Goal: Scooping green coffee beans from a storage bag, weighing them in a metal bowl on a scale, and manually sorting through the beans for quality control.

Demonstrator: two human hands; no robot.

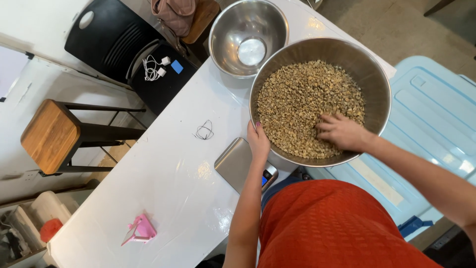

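Two hands at a large steel bowl [367, 69], left hand [258, 141] gripping its rim, right hand [342, 132] spread, fingertips buried in pale green beans [302, 99], scale [237, 161] partly hidden beneath.

Two steel bowls stand on the white table [163, 183]: one large bowl [367, 74] filled with pale green beans [302, 99] (far too many to count) and one smaller empty bowl [228, 39]. There is one flat kitchen scale [235, 161], one pink phone stand [140, 230], one black hair tie [204, 131], one wooden stool [49, 135] and one blue storage bin [436, 114]. Two hands show, the left hand [258, 141] and the right hand [342, 131].
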